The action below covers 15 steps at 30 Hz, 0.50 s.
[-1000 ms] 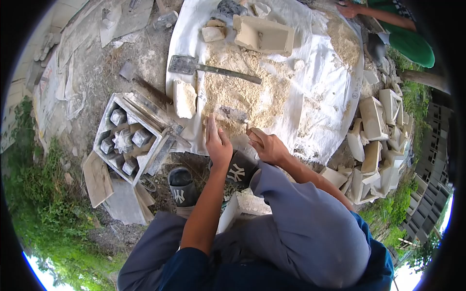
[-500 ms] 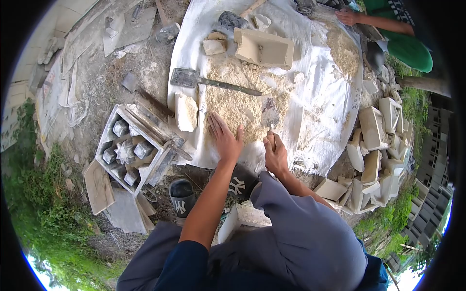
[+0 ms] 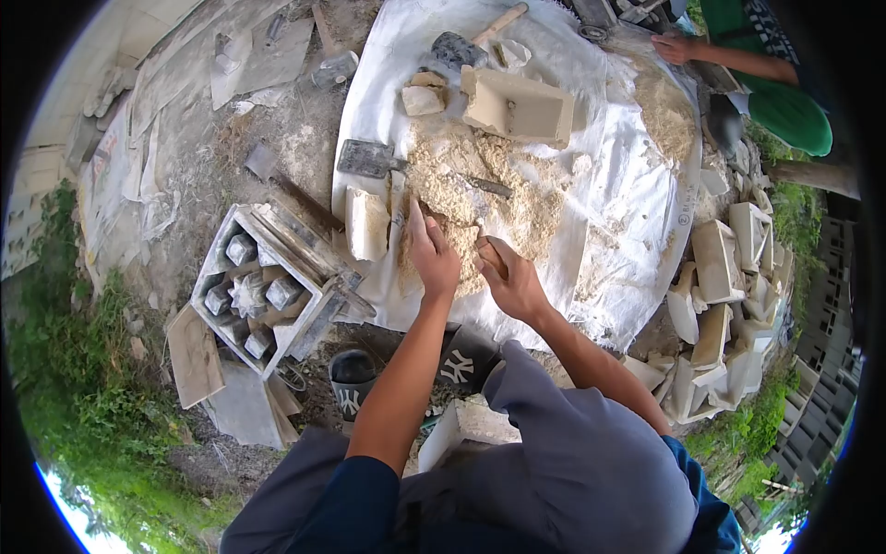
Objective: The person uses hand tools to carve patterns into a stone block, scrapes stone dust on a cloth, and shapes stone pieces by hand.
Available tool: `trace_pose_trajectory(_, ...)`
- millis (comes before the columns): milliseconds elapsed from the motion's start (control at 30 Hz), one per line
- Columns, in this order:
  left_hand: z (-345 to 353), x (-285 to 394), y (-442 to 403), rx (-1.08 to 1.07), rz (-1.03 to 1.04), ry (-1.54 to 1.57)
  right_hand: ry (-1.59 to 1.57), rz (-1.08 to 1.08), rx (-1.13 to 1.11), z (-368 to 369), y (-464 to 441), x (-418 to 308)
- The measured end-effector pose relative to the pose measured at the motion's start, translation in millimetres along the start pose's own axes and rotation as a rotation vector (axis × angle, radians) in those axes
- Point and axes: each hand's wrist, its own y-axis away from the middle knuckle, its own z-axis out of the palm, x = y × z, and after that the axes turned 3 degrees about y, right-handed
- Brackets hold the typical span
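Observation:
My right hand (image 3: 513, 284) is closed round the wooden handle of a trowel (image 3: 494, 256). Its blade is hidden in the damp, crumbly sand-coloured mix (image 3: 535, 198). Beside it, my left hand (image 3: 436, 260) lies on its edge against the near left of the heap, fingers stretched out and holding nothing. Beyond both hands is a flat-headed dark tool (image 3: 366, 158); mix covers the middle of its handle, and the handle's end sticks out on the right. A pale block (image 3: 366, 224) stands just left of my left hand.
A white sheet (image 3: 614, 240) lies underneath. An open cast box (image 3: 519, 104) and a black-headed mallet (image 3: 459, 50) are at the far side. Left stands a hexagonal mould (image 3: 249, 288); right, stacked cast pieces (image 3: 720, 268). Another person's hand (image 3: 674, 48) is at upper right.
My right hand has swung the trowel leftward, and its blade has gone from sight into the mix. Mix now covers part of the dark tool's handle. My left hand has turned onto its edge.

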Motion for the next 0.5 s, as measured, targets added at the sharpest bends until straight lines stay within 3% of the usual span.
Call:
trace_pose_trajectory(33,-7.2,-0.5,1.4,0.001,0.009,-0.042,0.044,-0.128,0.035,-0.5,2.9,5.7)
trace_pose_trajectory(100,-16.9,-9.8,8.0,0.029,0.007,-0.055,0.165,-0.053,-0.067,-8.9,5.5,14.3)
trace_pose_trajectory(233,-32.9,-15.3,17.4,-0.041,0.12,-0.17,0.127,-0.021,0.136,-8.6,22.9,16.3)
trace_pose_trajectory(333,-34.2,-14.4,13.5,-0.124,0.173,-0.207,0.134,0.126,0.145,0.8,22.4,26.0)
trace_pose_trajectory(400,-31.7,-18.7,10.6,-0.302,0.248,-0.29,0.097,0.09,0.104,6.5,22.2,30.2)
trace_pose_trajectory(500,-33.6,-27.1,12.3,-0.397,0.229,-0.311,0.046,0.022,0.047,6.6,15.2,23.6)
